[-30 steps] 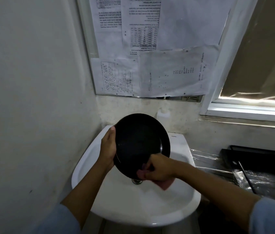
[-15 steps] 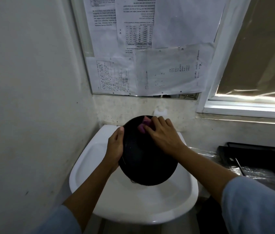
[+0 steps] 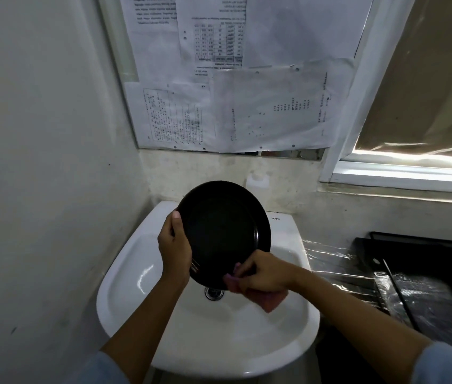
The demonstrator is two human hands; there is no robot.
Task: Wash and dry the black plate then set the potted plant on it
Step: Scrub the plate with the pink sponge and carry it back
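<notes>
Right now you are mid-clean, by my reading: your left hand (image 3: 175,252) grips the black plate (image 3: 223,234) by its left rim, thumb on the face, holding it tilted upright above the white sink (image 3: 141,275). Your right hand (image 3: 261,275) has its fingers curled round a pink cloth (image 3: 270,302), pressing it to the plate's lower edge, just over the drain (image 3: 213,292). No running water shows (whether this wipe is washing or drying, I cannot tell). The potted plant is out of view, so setting it on the plate is left to do.
</notes>
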